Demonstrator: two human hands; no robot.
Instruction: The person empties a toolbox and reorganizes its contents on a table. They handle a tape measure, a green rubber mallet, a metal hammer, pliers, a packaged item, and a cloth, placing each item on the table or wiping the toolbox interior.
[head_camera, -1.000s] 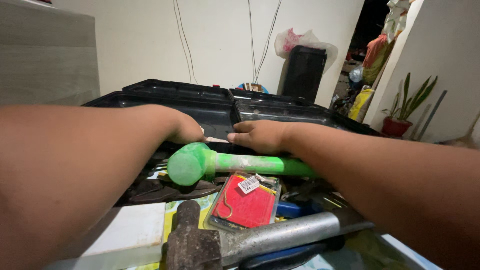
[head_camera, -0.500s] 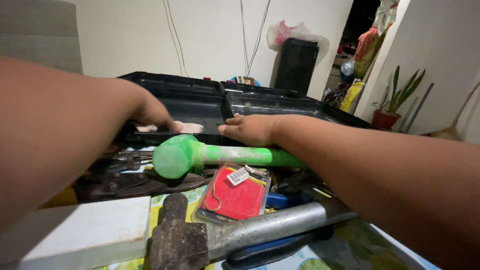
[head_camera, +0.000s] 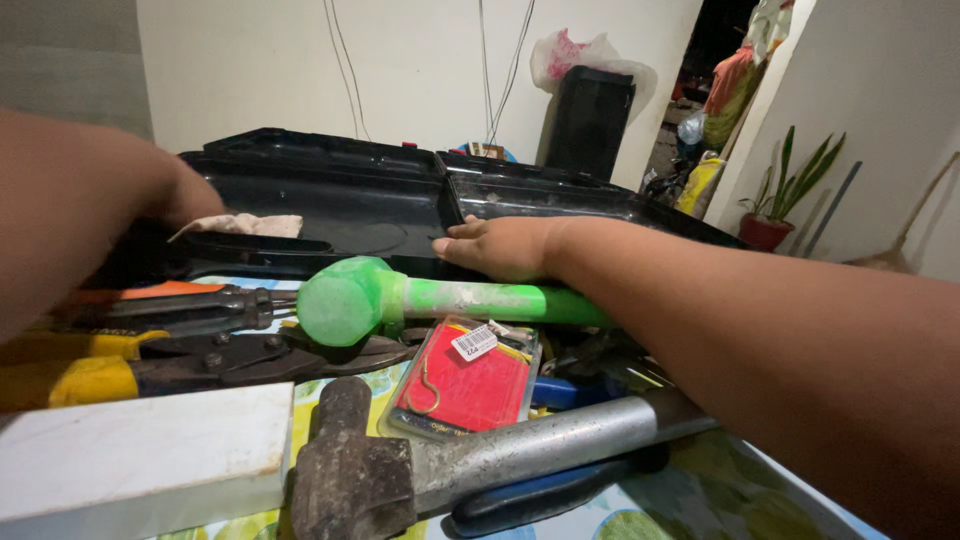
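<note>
1. While the left hand (head_camera: 185, 205) presses a pale, crumpled cloth (head_camera: 243, 224) onto the glossy black plastic case (head_camera: 370, 215), its fingers are hidden under the wrist and the cloth, so whether they are spread or bunched cannot be told.
2. Lying flat on the case's front rim, the right hand (head_camera: 500, 247) has its fingers pressed together and stretched straight, pinching nothing; their tips point toward the cloth, which lies well apart from them on the case's smooth moulded floor.
3. Just beneath the right fingers runs a bright green rubber mallet (head_camera: 400, 298), its rounded barrel head matte and its handle smeared with whitish scuffs.
4. Nearer the camera than those fingers, a flat red blister pack (head_camera: 465, 385) in clear plastic holds a small metal hook.
5. Nearer still lies a rusty, pitted steel hammer (head_camera: 400, 470) with a blocky head and a dull grey tubular handle.
6. Below the left hand's cloth, dark metal snips (head_camera: 250, 355) with yellow grips lie beside orange-handled pliers (head_camera: 190, 300).
7. A smooth white rectangular block (head_camera: 140, 460) sits at the near left edge.
</note>
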